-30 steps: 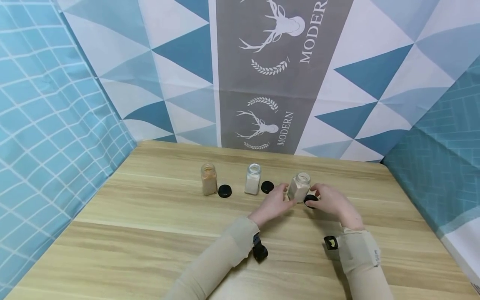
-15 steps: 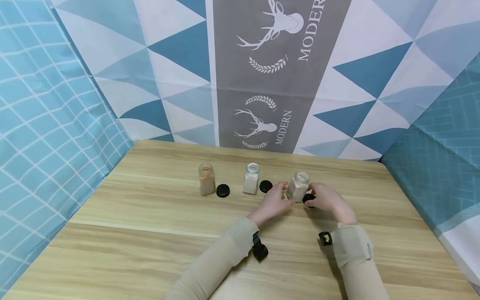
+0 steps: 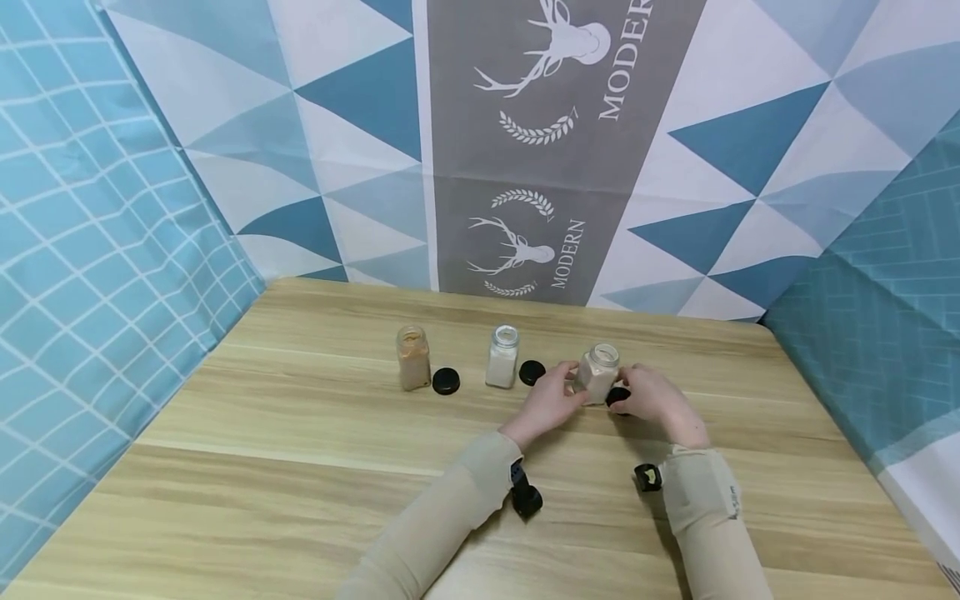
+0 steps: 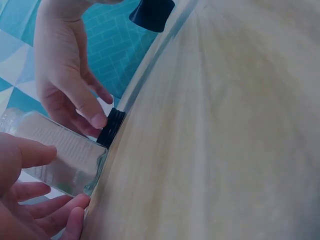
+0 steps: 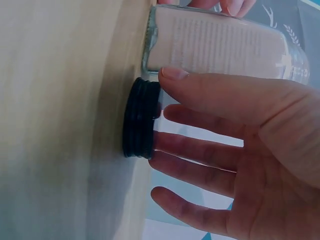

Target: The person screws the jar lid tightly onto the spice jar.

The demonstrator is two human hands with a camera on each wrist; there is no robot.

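An uncapped square glass jar of pale powder (image 3: 598, 379) stands upright on the wooden table. My left hand (image 3: 550, 402) holds its left side, thumb in front and fingers around the side; in the left wrist view the thumb lies across the glass jar's face. Directly right of the jar, a black screw lid (image 5: 141, 120) lies flat on the table. My right hand (image 3: 656, 400) touches that lid with its thumb and fingertips. Seen from the right wrist, its fingers (image 5: 200, 150) are spread and nearly straight.
Left of my hands stand two more uncapped jars: one of white powder (image 3: 502, 358) and one of orange-brown powder (image 3: 414, 360). A black lid (image 3: 532, 372) and another black lid (image 3: 446, 382) lie beside them. A patterned cloth wall (image 3: 525, 150) rises behind the table (image 3: 300, 467).
My left fingers have come in slightly closer around the jar. My right hand has shifted slightly and stays at the lid. The jars and lids look unmoved; the head view has shifted a little.
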